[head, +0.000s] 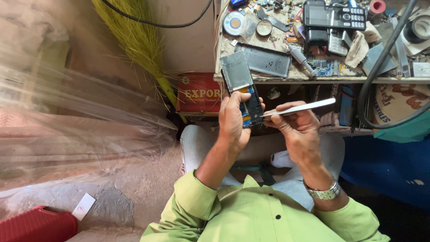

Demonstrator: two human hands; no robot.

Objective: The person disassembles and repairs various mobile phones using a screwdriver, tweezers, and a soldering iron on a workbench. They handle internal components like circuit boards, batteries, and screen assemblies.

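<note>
My left hand (234,120) grips an opened mobile phone (244,89) held upright, its grey metal plate at the top and blue-and-orange inner parts showing lower down. My right hand (299,127) holds silver tweezers (299,108), their tip touching the phone's lower right edge. A metal watch (323,193) sits on my right wrist. Both hands work over my lap, in front of the workbench edge (313,80).
The cluttered workbench carries a dark phone back cover (266,61), keypad phones (333,17), a tape roll (234,23), a small circuit board (326,68) and tools. A thick black cable (371,76) loops at right. A red box (199,94), a broom (139,40) and plastic sheeting (67,121) lie left.
</note>
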